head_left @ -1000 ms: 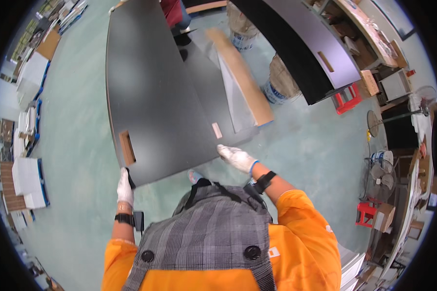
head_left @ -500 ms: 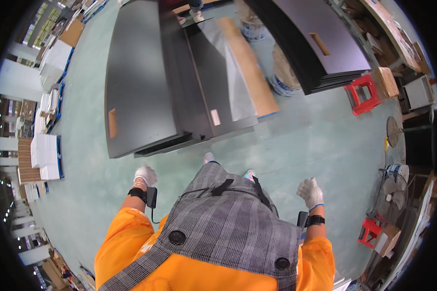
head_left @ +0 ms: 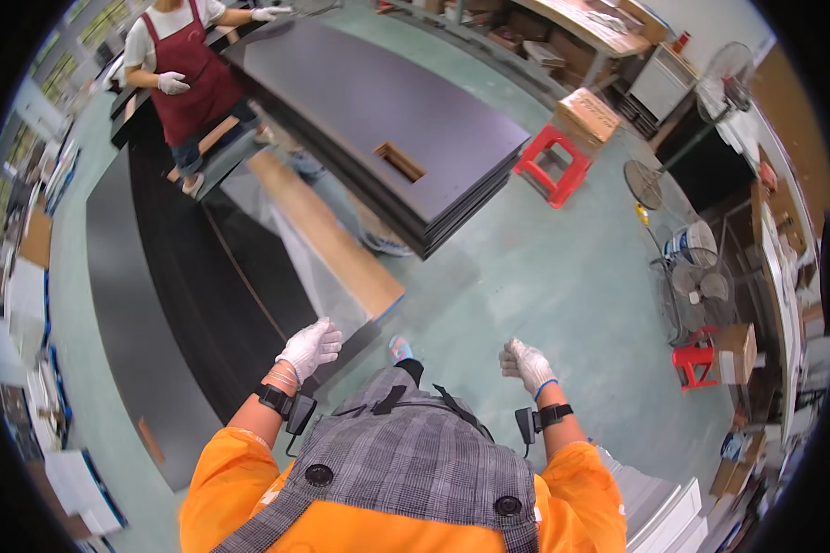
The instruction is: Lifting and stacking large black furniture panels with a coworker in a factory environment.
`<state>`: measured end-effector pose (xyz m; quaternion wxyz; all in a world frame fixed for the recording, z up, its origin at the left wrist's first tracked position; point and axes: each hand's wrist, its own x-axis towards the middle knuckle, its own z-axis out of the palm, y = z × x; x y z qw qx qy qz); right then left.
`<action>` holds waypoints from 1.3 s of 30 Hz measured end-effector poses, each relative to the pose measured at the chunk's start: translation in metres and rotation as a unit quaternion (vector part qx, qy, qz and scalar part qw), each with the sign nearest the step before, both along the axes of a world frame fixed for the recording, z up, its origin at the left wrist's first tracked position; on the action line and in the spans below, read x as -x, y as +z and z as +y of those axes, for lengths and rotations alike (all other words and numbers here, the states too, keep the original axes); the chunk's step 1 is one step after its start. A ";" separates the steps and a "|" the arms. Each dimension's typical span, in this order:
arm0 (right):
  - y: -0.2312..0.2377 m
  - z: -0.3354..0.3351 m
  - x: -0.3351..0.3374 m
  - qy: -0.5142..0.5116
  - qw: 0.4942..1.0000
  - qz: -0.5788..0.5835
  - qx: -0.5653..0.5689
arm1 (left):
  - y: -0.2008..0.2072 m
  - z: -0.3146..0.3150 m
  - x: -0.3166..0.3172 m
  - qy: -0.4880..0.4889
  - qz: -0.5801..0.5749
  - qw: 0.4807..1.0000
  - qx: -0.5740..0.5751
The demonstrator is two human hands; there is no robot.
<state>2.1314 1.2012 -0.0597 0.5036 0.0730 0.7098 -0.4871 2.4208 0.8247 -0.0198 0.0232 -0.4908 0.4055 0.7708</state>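
My left hand, in a white knit glove, is held in the air in front of me with its fingers loosely spread and nothing in it. It appears over the near end of the dark panels, beside a strip of pale sheet and a tan board; no contact with them shows. My right hand, gloved alike, hangs above the green floor, its fingers loosely bent and nothing visible in them. Ahead of me lies a stack of dark panels, the top one with a rectangular cutout.
At the far left a person in a dark red apron and white gloves stands by the stack. A red stool and a cardboard box stand to its right. Fans, a bucket and another red stool line the right side.
My view has turned to the right, bringing the panel stack nearer the middle and the other person into fuller view. My hands stay raised and empty, now closer together.
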 end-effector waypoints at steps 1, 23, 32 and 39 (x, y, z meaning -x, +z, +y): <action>0.006 -0.006 0.020 -0.006 1.000 0.015 0.009 | 0.001 -0.010 0.027 -0.002 0.008 1.000 -0.006; 0.110 -0.357 0.448 0.383 0.823 0.394 -0.143 | 0.013 -0.079 0.329 0.160 0.000 0.987 -0.005; 0.081 -0.350 0.421 0.361 0.804 0.464 -0.090 | 0.043 -0.070 0.356 0.329 -0.145 0.933 0.031; 0.067 -0.340 0.408 0.372 0.780 0.503 -0.028 | 0.032 -0.077 0.341 0.327 -0.128 0.935 0.044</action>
